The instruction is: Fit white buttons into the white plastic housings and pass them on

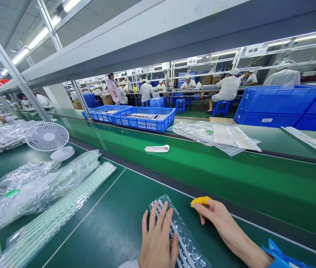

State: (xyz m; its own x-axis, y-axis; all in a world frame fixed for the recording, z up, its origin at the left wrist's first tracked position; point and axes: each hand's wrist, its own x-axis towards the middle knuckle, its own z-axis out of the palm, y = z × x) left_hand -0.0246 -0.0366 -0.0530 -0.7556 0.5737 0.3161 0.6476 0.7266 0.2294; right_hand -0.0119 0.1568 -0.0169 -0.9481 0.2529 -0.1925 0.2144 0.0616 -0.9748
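Observation:
My left hand [159,236] lies with its fingers spread on a clear plastic sleeve [184,238] with white strips inside. The sleeve rests at a slant on the green worktop near the front. To its right, my right hand [216,217] is held above the worktop edge, thumb and fingers closed together. What looks like a yellow finger cot [201,201] covers its index finger. Whether anything small sits in that pinch is hidden. A white elongated plastic part [157,149] lies by itself on the green conveyor belt [202,163] beyond both hands.
Left of my hands are clear bags of pale strips [63,208] and a white fan [47,137]. Across the belt stand blue baskets [144,124] with parts, plastic bags with paper sheets [230,136], and blue bins [278,104]. Several people sit at benches behind.

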